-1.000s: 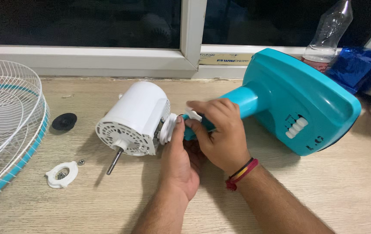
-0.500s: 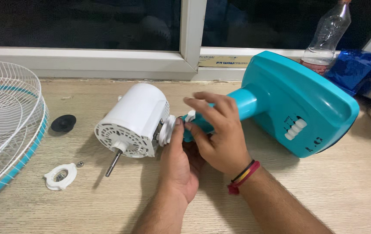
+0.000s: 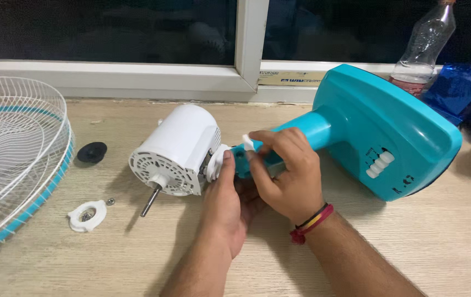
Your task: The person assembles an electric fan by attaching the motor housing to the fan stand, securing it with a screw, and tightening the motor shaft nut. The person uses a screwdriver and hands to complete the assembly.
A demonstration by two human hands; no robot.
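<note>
Hands meet at the joint between the white motor [image 3: 178,148] and the teal stand [image 3: 378,129], both lying on their sides on the wooden table [image 3: 411,242]. Your left hand [image 3: 227,203] comes up from below, thumb pressed against the white disc [image 3: 217,162] at the rear of the motor, the other fingers curled under the joint out of sight, so you cannot tell how tightly they close. Your right hand [image 3: 285,176] lies over the stand's neck, its fingertips pinching a small white knob [image 3: 248,143] just beside the disc. The motor's shaft [image 3: 151,201] points toward you, left of your left wrist.

Left of the motor, a black cap [image 3: 92,152] sits on the table, and nearer you a white ring [image 3: 87,215] with a small screw [image 3: 110,202] just beside it. A wire fan guard [image 3: 15,159] with a teal rim fills the left edge. A clear bottle [image 3: 423,47] stands on the window sill behind the stand.
</note>
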